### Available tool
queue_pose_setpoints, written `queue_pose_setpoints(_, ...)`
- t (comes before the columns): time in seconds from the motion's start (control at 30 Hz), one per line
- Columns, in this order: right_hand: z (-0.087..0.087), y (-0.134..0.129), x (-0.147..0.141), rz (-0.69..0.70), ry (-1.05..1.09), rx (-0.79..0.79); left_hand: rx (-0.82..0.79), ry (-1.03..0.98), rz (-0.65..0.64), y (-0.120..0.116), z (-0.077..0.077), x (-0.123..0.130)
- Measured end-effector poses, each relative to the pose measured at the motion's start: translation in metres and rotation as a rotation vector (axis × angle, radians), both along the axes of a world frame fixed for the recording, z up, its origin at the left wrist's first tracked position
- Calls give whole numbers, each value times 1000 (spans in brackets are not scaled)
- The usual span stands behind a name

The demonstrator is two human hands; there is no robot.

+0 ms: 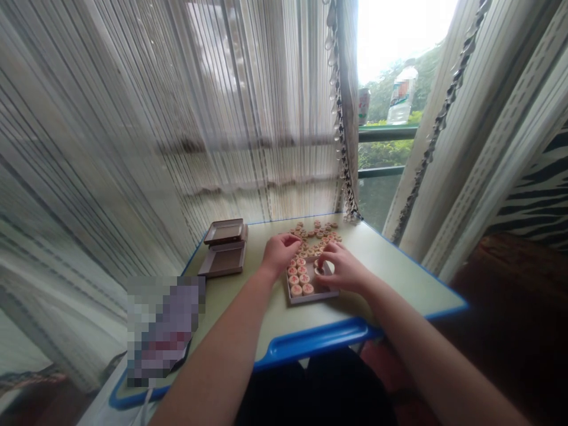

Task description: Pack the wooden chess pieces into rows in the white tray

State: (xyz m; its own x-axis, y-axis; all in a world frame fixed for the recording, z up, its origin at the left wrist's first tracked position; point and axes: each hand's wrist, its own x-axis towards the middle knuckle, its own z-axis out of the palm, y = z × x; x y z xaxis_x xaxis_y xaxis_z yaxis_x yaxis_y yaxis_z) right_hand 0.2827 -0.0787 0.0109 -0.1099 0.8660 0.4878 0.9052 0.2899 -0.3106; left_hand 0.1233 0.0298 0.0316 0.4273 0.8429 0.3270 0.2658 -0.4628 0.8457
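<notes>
A shallow open box [291, 300] lies on the table in front of me, with several round Chinese chess pieces [303, 279] in two columns along its left side, red characters facing up. Over the box's right part, my right hand [339, 267] is closed, its fingertips on a Chinese chess piece [318, 270] inside the box. My left hand [279, 253] is at the far left corner of the box, thumb and fingers pinched together; what they hold, if anything, is hidden. Just beyond both hands, many loose Chinese chess pieces [319, 234] are scattered on the tabletop.
The pale table [399, 284] has a blue rim with a molded groove [319, 340] at the front. Two box parts [224, 259] lie at the back left. A blurred-out item [171, 331] is at the left edge. Curtains [257, 118] hang behind; a bottle [402, 97] and can [364, 106] stand by the window.
</notes>
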Motion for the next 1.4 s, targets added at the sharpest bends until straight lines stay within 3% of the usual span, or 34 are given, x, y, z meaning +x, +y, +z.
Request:
queue_pose_setpoints(0.43, 1, -2, 1, -17, -74, -101, 276, 152, 44, -8, 0, 2)
queue_pose_setpoints(0.67, 0, -1, 0, 53, -22, -97, 285, 181, 48, -8, -2, 2)
queue_pose_setpoints(0.87, -8, 7, 4, -9, 4, -29, 294, 207, 54, -8, -3, 2)
queue_pose_setpoints(1.4, -6, 7, 7, -9, 17, -89, 310, 279, 116, -5, -4, 0)
